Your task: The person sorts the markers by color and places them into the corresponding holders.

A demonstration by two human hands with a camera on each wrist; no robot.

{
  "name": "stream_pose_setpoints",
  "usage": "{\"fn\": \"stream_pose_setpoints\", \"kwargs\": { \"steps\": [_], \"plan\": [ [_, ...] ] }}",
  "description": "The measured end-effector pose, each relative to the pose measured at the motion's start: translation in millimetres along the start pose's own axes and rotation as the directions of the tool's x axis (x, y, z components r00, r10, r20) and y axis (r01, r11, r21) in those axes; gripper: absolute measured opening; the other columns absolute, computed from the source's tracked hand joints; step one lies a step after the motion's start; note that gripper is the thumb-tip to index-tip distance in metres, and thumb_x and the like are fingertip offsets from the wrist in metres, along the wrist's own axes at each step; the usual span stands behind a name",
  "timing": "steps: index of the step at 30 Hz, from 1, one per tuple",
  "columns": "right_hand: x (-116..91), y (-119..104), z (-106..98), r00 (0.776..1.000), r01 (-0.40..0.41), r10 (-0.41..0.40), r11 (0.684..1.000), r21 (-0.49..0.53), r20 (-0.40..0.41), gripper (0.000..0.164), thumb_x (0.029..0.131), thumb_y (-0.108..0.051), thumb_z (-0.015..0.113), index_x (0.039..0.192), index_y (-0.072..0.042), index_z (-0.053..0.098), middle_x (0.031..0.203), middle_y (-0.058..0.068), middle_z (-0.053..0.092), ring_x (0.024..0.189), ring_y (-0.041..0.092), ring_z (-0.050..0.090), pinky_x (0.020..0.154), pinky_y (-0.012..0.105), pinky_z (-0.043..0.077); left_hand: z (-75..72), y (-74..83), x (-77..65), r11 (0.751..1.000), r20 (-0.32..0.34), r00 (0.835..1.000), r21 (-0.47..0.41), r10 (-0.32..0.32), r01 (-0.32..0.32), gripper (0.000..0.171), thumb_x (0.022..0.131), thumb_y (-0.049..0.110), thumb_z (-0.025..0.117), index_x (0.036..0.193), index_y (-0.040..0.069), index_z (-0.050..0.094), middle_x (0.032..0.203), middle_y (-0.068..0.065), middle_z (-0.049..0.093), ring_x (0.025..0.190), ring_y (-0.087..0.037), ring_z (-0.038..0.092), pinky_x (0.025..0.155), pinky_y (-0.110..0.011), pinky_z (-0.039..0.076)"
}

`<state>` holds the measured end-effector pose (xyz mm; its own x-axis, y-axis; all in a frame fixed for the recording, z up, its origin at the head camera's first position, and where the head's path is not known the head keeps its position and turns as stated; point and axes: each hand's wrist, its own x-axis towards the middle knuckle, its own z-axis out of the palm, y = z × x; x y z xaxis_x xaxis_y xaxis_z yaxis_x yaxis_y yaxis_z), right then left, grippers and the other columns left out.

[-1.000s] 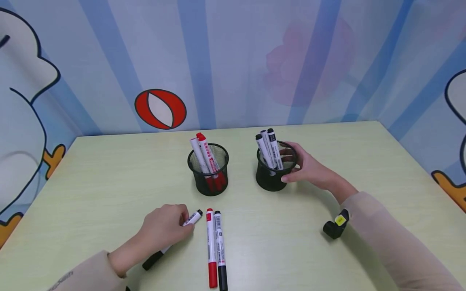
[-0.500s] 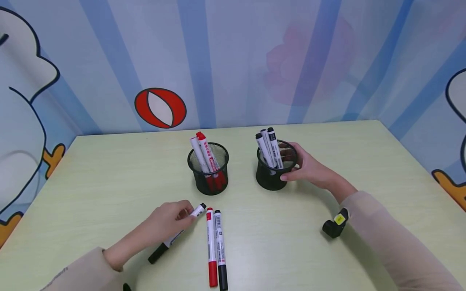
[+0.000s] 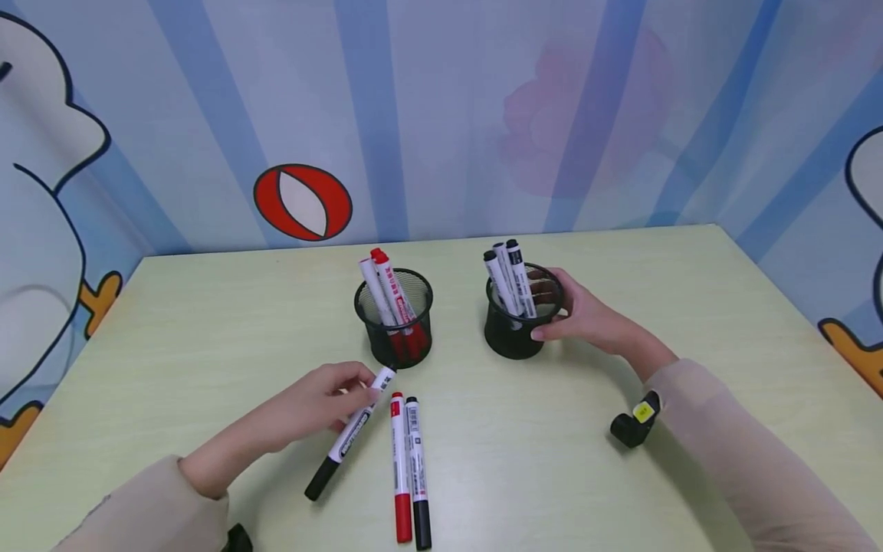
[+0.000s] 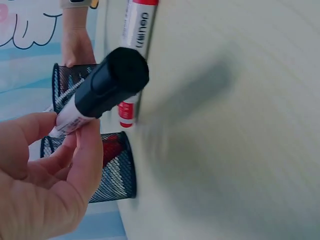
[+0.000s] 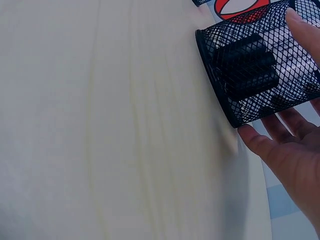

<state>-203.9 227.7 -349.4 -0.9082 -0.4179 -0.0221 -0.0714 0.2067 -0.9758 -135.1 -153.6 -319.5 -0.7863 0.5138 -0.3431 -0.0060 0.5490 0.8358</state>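
My left hand (image 3: 323,402) pinches a black-capped white marker (image 3: 353,431) between thumb and fingers. In the left wrist view the black cap (image 4: 117,80) points toward the camera, with a shadow on the table below it. My right hand (image 3: 586,318) curves its thumb and fingers round the right side of a black mesh pen cup (image 3: 513,341) that holds several black-tipped markers (image 3: 509,280). In the right wrist view, that mesh cup (image 5: 235,85) shows the markers' dark ends through its wall. A second mesh cup (image 3: 400,349) to its left holds red markers (image 3: 393,291).
A red marker (image 3: 400,468) and a black marker (image 3: 418,475) lie side by side at the table's front middle. The pale table (image 3: 552,460) ends at a blue cartoon-printed wall (image 3: 441,115). A black wrist device (image 3: 633,422) sits at the right cuff.
My left hand has moved forward and right with the black marker, which has risen and turned steeper toward the left cup. The right hand stays on its cup.
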Motion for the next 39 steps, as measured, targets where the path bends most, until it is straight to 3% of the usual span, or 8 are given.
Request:
{"fn": "stream_pose_setpoints", "kwargs": {
  "steps": [16, 29, 34, 39],
  "plan": [
    [-1, -3, -3, 1.0, -0.01, 0.011, 0.999, -0.054, 0.023, 0.084, 0.073, 0.001, 0.073, 0.14, -0.004, 0.022, 0.135, 0.018, 0.039, 0.116, 0.023, 0.043, 0.088, 0.026, 0.045, 13.8, 32.2, 7.0, 0.991, 0.073, 0.991, -0.087, 0.112, -0.106, 0.025, 0.094, 0.022, 0.056, 0.11, 0.003, 0.055, 0.094, -0.01, 0.056, 0.088, -0.021, 0.057, 0.072, -0.035, 0.055],
    [1, -4, -4, 0.999, -0.024, 0.027, 0.996, -0.083, 0.028, 0.084, 0.073, 0.0, 0.074, 0.14, -0.006, 0.023, 0.134, 0.018, 0.039, 0.117, 0.026, 0.042, 0.087, 0.027, 0.045, 28.4, 53.5, 24.0, 0.952, -0.005, 0.971, -0.196, 0.241, -0.237, 0.022, 0.093, 0.016, 0.057, 0.11, 0.003, 0.053, 0.092, -0.011, 0.055, 0.085, -0.022, 0.057, 0.073, -0.036, 0.055],
    [1, -3, -5, 0.999, -0.022, 0.025, 0.996, -0.085, 0.033, 0.085, 0.073, 0.001, 0.074, 0.14, -0.006, 0.023, 0.133, 0.018, 0.04, 0.115, 0.027, 0.043, 0.086, 0.027, 0.046, 30.4, 59.9, 28.6, 0.941, -0.026, 0.965, -0.216, 0.262, -0.262, 0.025, 0.093, 0.016, 0.057, 0.113, 0.002, 0.052, 0.094, -0.012, 0.056, 0.086, -0.022, 0.058, 0.076, -0.04, 0.055],
    [2, -4, -5, 0.999, -0.02, 0.023, 0.996, -0.088, 0.035, 0.085, 0.073, 0.002, 0.074, 0.14, -0.006, 0.022, 0.134, 0.018, 0.039, 0.116, 0.026, 0.043, 0.086, 0.027, 0.046, 30.7, 65.0, 33.1, 0.934, -0.05, 0.961, -0.229, 0.272, -0.276, 0.024, 0.093, 0.013, 0.056, 0.113, 0.002, 0.05, 0.096, -0.012, 0.057, 0.088, -0.022, 0.059, 0.075, -0.037, 0.055]
  ]
}}
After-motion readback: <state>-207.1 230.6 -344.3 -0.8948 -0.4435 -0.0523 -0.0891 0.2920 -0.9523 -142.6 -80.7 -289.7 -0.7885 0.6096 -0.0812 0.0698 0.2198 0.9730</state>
